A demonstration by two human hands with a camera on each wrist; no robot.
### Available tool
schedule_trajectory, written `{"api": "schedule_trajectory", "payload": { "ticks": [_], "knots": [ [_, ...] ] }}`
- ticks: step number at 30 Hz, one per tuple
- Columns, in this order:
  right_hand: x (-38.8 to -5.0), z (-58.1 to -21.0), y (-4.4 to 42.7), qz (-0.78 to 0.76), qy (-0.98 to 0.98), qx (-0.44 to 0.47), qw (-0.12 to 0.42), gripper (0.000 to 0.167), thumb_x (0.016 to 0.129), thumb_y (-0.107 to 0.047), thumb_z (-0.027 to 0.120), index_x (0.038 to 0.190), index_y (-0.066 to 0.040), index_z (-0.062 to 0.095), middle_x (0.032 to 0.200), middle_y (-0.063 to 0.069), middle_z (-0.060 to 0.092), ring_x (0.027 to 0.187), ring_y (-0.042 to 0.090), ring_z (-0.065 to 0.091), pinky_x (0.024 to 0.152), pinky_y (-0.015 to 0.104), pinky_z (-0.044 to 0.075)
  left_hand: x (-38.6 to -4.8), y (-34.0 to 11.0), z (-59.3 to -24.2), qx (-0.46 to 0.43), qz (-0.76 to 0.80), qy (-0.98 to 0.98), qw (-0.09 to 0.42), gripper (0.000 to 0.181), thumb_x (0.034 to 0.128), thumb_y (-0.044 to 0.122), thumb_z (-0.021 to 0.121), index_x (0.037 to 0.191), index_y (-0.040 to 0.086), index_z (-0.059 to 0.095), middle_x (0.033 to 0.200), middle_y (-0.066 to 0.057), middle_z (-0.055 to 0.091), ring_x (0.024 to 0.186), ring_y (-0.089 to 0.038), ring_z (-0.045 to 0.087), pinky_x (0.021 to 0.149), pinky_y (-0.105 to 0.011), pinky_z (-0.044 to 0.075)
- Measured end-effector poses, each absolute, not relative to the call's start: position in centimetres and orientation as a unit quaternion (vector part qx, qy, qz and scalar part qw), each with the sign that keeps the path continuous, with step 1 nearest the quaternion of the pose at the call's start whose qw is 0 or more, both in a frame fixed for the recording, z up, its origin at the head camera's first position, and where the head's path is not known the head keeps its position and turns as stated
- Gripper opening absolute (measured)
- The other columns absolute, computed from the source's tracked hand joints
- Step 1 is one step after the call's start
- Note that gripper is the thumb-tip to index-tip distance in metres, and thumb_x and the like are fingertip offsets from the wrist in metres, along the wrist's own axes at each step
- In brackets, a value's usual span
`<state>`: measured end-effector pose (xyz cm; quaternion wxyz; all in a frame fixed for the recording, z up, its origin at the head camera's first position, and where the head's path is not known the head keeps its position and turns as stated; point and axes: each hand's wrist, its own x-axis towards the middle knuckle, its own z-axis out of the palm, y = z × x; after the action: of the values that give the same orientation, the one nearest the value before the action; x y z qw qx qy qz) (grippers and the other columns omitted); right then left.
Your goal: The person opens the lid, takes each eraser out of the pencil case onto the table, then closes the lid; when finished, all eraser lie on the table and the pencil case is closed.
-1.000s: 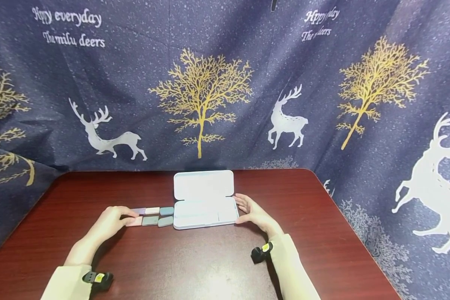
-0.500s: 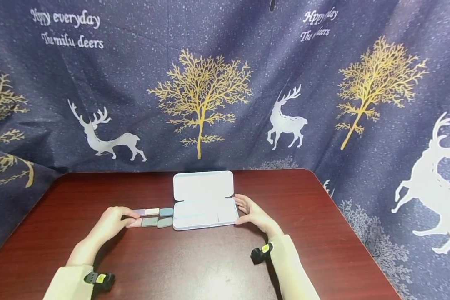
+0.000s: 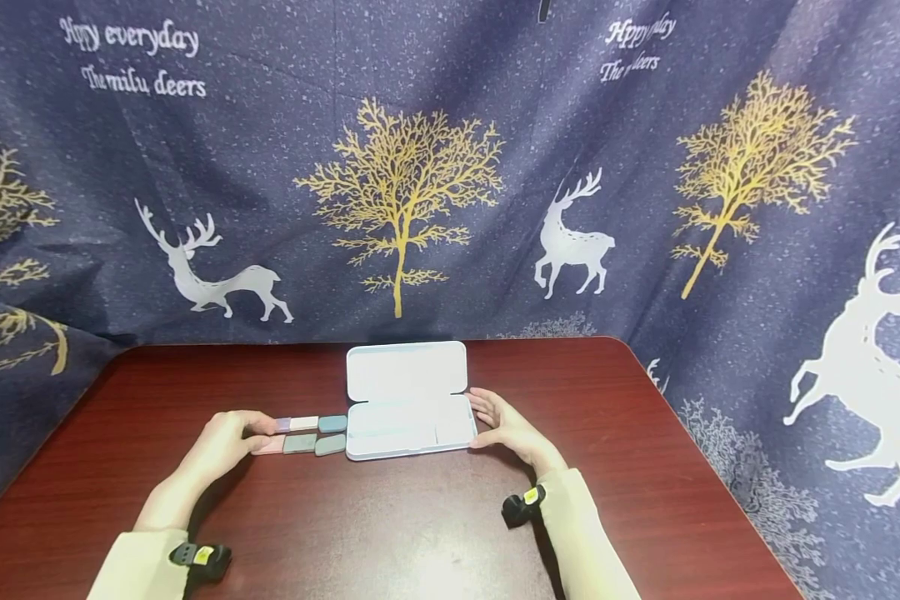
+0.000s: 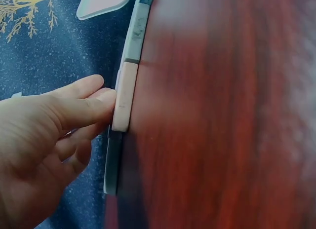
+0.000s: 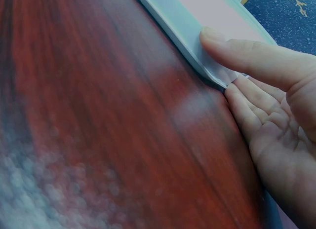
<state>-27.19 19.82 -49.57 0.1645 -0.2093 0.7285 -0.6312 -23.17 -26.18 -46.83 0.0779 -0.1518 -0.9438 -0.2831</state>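
Observation:
My left hand [image 3: 228,442] is at the left end of two rows of small flat blocks that look like erasers. Its thumb and fingertips meet the purple block [image 3: 282,425], just behind the pink block [image 4: 125,96], and seem to pinch it. White [image 3: 303,423] and blue blocks [image 3: 333,423] continue the back row. Grey-green blocks [image 3: 300,443] continue the front one. Below the hand in the left wrist view lies a dark block [image 4: 112,164]. My right hand [image 3: 513,429] grips the right end of a pale blue, opened pencil case [image 3: 407,372], thumb over the rim, fingers against its end.
The brown wooden table [image 3: 390,533] has a rounded far edge. A dark blue cloth [image 3: 450,167] with printed deer and trees hangs behind it. The rows of blocks reach right up to the case's left side.
My left fingertips shift very slightly left, and a little more of the purple block shows. The right hand, case and other blocks stay as they were.

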Motion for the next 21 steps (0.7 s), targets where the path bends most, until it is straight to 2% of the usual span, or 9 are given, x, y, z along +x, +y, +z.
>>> {"api": "schedule_trajectory", "payload": {
  "ticks": [4,7,10,16,21],
  "knots": [
    [-27.3,-49.6,19.8,-0.633,0.727,-0.209,0.165,0.09,0.076,0.014,0.07,0.149,0.01,0.018,0.155,0.031,0.024,0.146,0.043,0.022,0.121,0.051,0.019,-23.5,-25.9,-46.6,-0.148,-0.302,-0.939,0.074,0.021,0.0738,-0.006,0.075,0.09,0.007,0.074,0.084,-0.004,0.073,0.082,-0.022,0.067,0.073,-0.037,0.053],
    [-27.3,-49.7,19.8,-0.635,0.726,-0.208,0.162,0.089,0.076,0.014,0.07,0.149,0.01,0.019,0.155,0.031,0.025,0.146,0.042,0.023,0.12,0.051,0.02,-24.1,-25.5,-46.4,-0.142,-0.325,-0.932,0.075,0.018,0.0787,-0.002,0.074,0.095,0.007,0.074,0.086,-0.004,0.074,0.083,-0.018,0.068,0.073,-0.028,0.053],
    [-27.4,-49.7,19.8,-0.634,0.727,-0.209,0.159,0.089,0.076,0.013,0.071,0.149,0.009,0.019,0.154,0.031,0.026,0.145,0.043,0.024,0.12,0.052,0.02,-24.8,-24.8,-46.4,-0.134,-0.349,-0.924,0.082,0.016,0.0839,0.002,0.072,0.099,0.005,0.074,0.09,-0.006,0.075,0.087,-0.021,0.069,0.075,-0.024,0.055],
    [-27.4,-49.7,19.7,-0.634,0.727,-0.208,0.161,0.09,0.076,0.014,0.07,0.149,0.009,0.019,0.155,0.031,0.026,0.146,0.043,0.023,0.12,0.051,0.02,-26.0,-22.8,-46.4,-0.133,-0.372,-0.911,0.117,0.018,0.0873,0.003,0.069,0.105,0.002,0.072,0.1,-0.015,0.074,0.099,-0.036,0.069,0.086,-0.047,0.054],
    [-27.3,-49.7,19.8,-0.635,0.726,-0.206,0.164,0.091,0.075,0.013,0.071,0.149,0.009,0.018,0.155,0.031,0.026,0.146,0.043,0.023,0.12,0.051,0.02,-27.2,-21.0,-46.3,-0.128,-0.397,-0.9,0.125,0.024,0.0886,0.001,0.067,0.112,-0.002,0.067,0.104,-0.019,0.072,0.099,-0.038,0.068,0.086,-0.052,0.053]
  ]
}}
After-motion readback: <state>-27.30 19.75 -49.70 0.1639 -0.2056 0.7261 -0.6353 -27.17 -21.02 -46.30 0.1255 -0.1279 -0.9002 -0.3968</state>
